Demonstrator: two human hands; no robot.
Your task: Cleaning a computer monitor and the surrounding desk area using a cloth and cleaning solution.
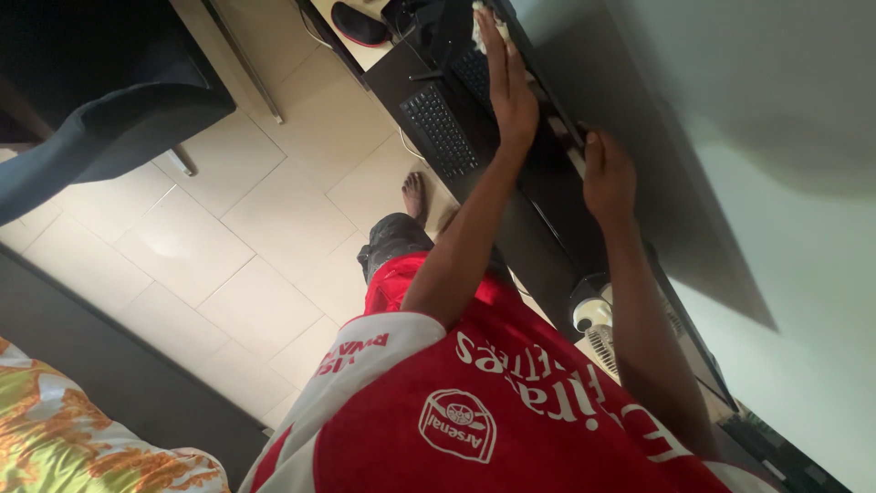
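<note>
I am holding my left hand (509, 91) out flat, fingers straight and together, with the fingertips pressing on a white cloth (481, 26) at the 12 o'clock end of the view; the hand is lying open on the cloth, not closing round it. The cloth is resting against the near edge of a dark monitor (639, 137), which is running from 12 o'clock down towards 4 o'clock. My right hand (609, 178) is sitting at 4 o'clock of the left hand, well apart from the cloth, and its fingers are curling over the same monitor edge; I cannot tell how tightly they are clamping, since the fingertips are hiding behind the edge. A black keyboard (440, 130) is lying on the dark desk (529, 228) at 9 o'clock of my left forearm, just beside it. A black and red mouse (358, 25) is sitting at 10 o'clock of the keyboard. A white fan (593, 315) is standing at 6 o'clock of my right hand, close beside my right forearm. My bare foot (413, 194) is resting on the pale tiles (228, 228) at 6 o'clock of the keyboard. A grey chair (100, 119) is occupying the 10 o'clock corner, and a patterned sheet (55, 429) is showing at the 8 o'clock corner.
</note>
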